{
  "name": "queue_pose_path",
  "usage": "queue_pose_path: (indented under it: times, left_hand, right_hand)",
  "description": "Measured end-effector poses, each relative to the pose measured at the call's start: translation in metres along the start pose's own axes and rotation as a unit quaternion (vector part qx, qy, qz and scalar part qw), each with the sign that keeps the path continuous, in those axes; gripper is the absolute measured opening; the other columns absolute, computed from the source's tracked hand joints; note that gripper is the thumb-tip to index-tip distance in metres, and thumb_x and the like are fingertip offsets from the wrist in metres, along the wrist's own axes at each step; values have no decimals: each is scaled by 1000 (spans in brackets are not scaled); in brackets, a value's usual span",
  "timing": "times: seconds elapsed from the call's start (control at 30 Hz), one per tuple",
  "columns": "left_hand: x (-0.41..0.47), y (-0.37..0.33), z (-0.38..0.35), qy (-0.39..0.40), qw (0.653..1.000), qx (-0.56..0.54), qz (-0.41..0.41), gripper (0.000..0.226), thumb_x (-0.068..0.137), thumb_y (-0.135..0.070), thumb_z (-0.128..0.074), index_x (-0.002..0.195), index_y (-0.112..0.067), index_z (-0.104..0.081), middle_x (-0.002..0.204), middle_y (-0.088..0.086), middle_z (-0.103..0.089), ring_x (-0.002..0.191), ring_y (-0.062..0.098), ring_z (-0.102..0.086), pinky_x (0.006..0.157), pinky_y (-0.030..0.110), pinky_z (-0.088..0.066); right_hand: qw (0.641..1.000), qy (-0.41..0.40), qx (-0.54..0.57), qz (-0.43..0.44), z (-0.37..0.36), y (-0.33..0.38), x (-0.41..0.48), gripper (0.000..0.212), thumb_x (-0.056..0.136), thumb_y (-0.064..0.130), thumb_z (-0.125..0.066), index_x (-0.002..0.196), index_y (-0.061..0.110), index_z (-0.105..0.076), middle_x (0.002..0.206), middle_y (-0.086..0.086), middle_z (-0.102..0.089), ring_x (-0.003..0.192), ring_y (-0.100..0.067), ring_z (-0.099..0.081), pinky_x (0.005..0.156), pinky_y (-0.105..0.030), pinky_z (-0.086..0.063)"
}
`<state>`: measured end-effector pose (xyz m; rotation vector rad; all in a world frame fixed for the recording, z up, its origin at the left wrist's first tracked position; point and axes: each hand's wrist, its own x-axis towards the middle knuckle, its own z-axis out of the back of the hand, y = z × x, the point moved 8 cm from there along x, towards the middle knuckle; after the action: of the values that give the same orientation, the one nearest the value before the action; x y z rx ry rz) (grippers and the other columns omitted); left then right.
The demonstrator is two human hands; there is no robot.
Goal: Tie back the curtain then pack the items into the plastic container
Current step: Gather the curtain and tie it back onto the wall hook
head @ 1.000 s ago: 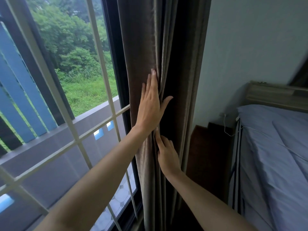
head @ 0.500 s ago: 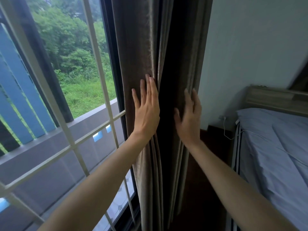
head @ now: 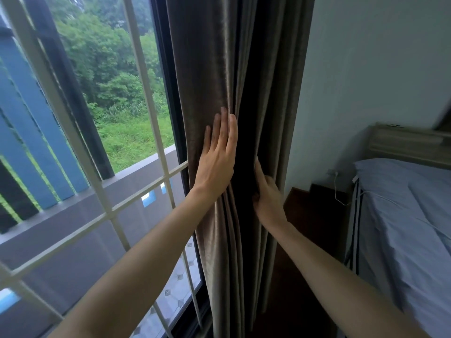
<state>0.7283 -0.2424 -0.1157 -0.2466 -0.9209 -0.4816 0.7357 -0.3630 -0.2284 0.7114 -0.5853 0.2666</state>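
Observation:
A brown-grey curtain (head: 214, 69) hangs bunched in folds between the window and the wall corner. My left hand (head: 217, 154) lies flat on its left folds, fingers straight and together, holding nothing. My right hand (head: 267, 193) reaches into a dark fold on the right side; its fingers disappear behind the cloth, so I cannot tell whether they grip it. No tie-back, plastic container or items to pack are in view.
A barred window (head: 136, 93) with a white grille fills the left. A pale wall (head: 366, 69) stands right of the curtain. A bed with a blue sheet (head: 402, 215) and a headboard (head: 410, 142) sits at the right, beside a dark wooden nightstand (head: 314, 203) with a white cable (head: 338, 191).
My right hand dropped from an open pose beside the curtain and slid its fingers into a right-hand fold. My left hand stayed flat on the left folds.

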Motion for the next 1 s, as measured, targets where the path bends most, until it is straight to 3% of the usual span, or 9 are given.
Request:
queue_pose_path:
  times: [0.1, 0.27, 0.43, 0.53, 0.67, 0.83, 0.93, 1.0]
  left_hand:
    - [3, -1, -4, 6, 1000, -4, -3, 69, 81, 4, -8, 148, -1, 8, 158, 24, 1, 146, 31, 7, 120, 49, -8]
    - [6, -3, -8, 15, 1000, -25, -8, 77, 80, 9, -23, 149, -2, 8, 158, 21, 4, 147, 30, 7, 121, 47, -9]
    - [5, -2, -9, 14, 999, -33, -15, 76, 76, 7, -14, 149, 0, 6, 157, 19, 8, 147, 28, 8, 120, 47, -12]
    - [5, 1, -10, 14, 999, -47, -13, 80, 75, 11, -18, 149, -2, 8, 156, 13, 13, 147, 26, 9, 120, 47, -13]
    - [6, 2, -9, 18, 996, -84, -6, 80, 78, 11, -21, 149, -5, 9, 158, 12, 10, 147, 22, 10, 121, 44, -9]
    - [7, 3, -11, -5, 989, -148, 19, 60, 101, -17, -28, 150, -6, 4, 160, 11, 2, 148, 19, 2, 122, 41, -7]
    - [8, 3, -14, -8, 987, -156, 25, 60, 103, -28, -27, 151, -7, 3, 160, 13, 0, 148, 19, 1, 122, 41, -8]
    - [8, 2, -15, 4, 988, -150, 19, 69, 101, -40, -30, 150, -7, 6, 160, 12, 4, 148, 20, 2, 122, 40, -8]
  right_hand:
    - [999, -26, -28, 1, -9, 0, -13, 85, 92, 5, -56, 153, 37, -5, 125, -10, -53, 111, -22, -49, 100, -31, -43]
    - [998, -42, -42, 4, -23, 9, -25, 84, 90, -3, -55, 151, 36, -12, 114, -7, -50, 102, -19, -46, 89, -18, -35]
    - [999, -29, -1, 25, -36, 18, -35, 85, 89, -7, -55, 152, 33, -15, 117, -8, -51, 81, -11, -56, 76, -13, -48]
    - [999, -8, 11, 33, -43, 20, -42, 79, 90, -6, -55, 152, 29, -20, 130, -7, -54, 97, -13, -63, 87, -5, -41]
    - [999, 3, 37, 30, -47, 21, -49, 74, 90, -9, -54, 151, 22, -27, 145, -7, -49, 127, -14, -51, 103, 2, -23]
    - [998, 13, 55, 17, -51, 21, -59, 73, 91, -9, -52, 150, 22, -21, 149, -4, -44, 129, -11, -50, 101, 2, -26]
    - [999, 15, 45, 2, -53, 17, -66, 74, 92, -6, -51, 152, 25, -19, 151, -2, -41, 113, -18, -62, 91, 5, -32]
    - [999, 14, 38, -2, -52, 16, -67, 76, 93, -6, -52, 153, 25, -18, 153, 0, -38, 103, -25, -64, 89, -8, -45]
